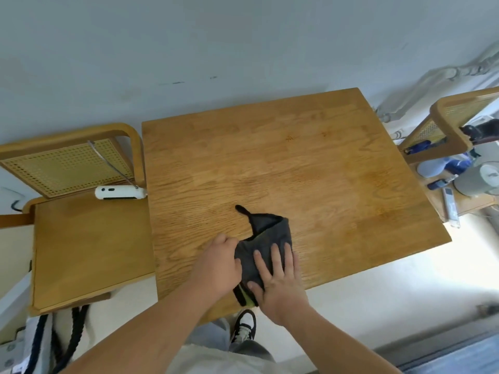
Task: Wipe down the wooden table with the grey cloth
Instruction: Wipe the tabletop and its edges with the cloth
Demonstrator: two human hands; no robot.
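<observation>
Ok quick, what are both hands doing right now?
Left hand: fingers curled, gripping the left edge of the grey cloth.
Right hand: open, flat fingers pressing down on the cloth.

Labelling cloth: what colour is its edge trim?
Black trim on the grey cloth, yellow-green underside peeking out; head view.

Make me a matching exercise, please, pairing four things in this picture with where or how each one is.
Things:
1. left hand
2. right hand
3. white device
4. grey cloth

Places and states:
A. lies on the chair seat, left of the wooden table
B. rests flat on top of the cloth, fingers straight
C. crumpled on the table near its front edge
D. fingers curled at the cloth's left edge

Pairs: 1-D, 2-B, 3-A, 4-C.
</observation>
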